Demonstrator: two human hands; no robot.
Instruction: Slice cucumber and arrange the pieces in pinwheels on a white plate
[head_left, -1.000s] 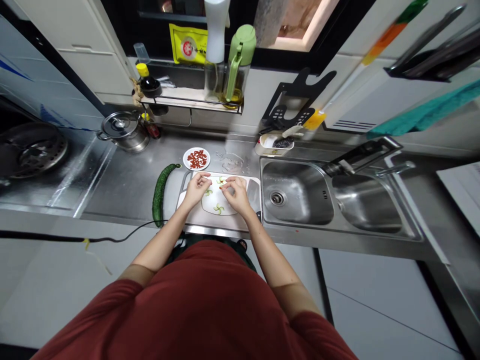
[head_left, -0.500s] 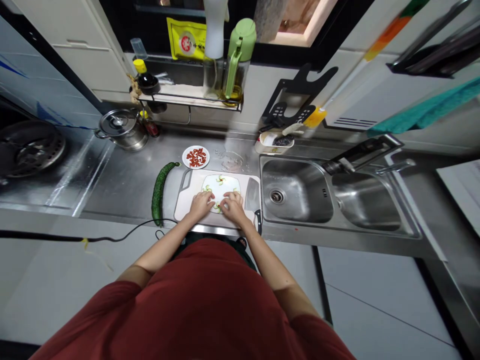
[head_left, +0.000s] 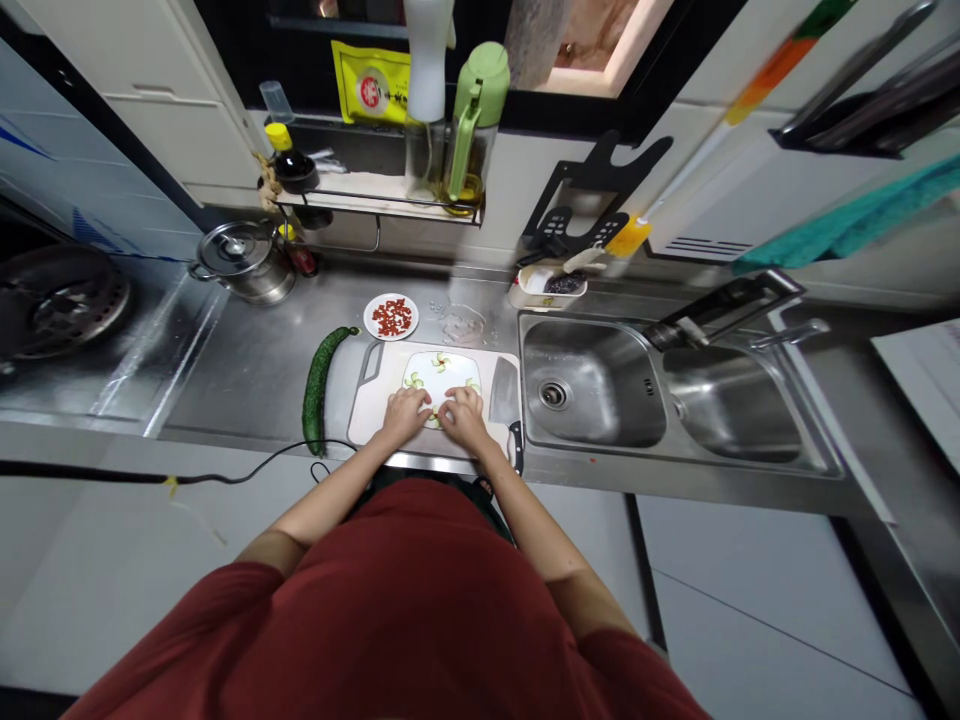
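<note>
A white square plate (head_left: 442,390) lies on the cutting board (head_left: 367,420), with thin green-edged cucumber slices (head_left: 440,362) set in small pinwheels near its sides. Both hands meet over the pinwheel at the plate's near edge. The curled fingertips of my left hand (head_left: 406,410) touch its left side. From the other side, my right hand (head_left: 463,412) pinches at the same slices, which its fingers partly cover. A cleaver (head_left: 504,388) rests along the board's right edge, handle toward me. Behind the board sits a round plate (head_left: 368,318) of small diced red pieces (head_left: 392,317).
Left of the board lies a whole cucumber (head_left: 316,390), near a black cable (head_left: 262,462). A lidded steel pot (head_left: 251,265) stands farther back. To the right is a double sink (head_left: 592,395). Above the counter, a shelf (head_left: 375,192) holds bottles, including a green-topped oil bottle (head_left: 476,110).
The hands stay at the near pinwheel, with only slight finger movement. The whole view has shifted a little; nothing else has moved.
</note>
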